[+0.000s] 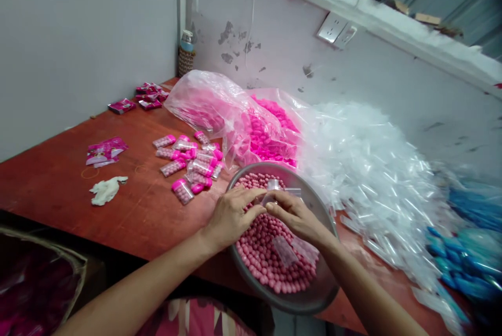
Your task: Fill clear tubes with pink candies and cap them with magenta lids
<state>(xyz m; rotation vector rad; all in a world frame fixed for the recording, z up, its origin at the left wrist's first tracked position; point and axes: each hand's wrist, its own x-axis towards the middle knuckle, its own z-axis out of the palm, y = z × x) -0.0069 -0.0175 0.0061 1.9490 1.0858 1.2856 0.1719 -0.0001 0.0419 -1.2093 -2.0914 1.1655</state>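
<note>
Both the left hand (231, 215) and right hand (294, 215) pinch a clear tube (270, 197) between them; it seems light, slippery, best gripped at its ends.

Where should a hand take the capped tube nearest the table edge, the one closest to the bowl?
Take the filled tube across its clear body, not the pink cap, coming straight down from above. It lies flat on the table with bare wood on its near side, so fingers can likely pinch its long sides there. The other tubes crowd its far side. Both hands, left hand and right hand, are over the bowl.
</note>
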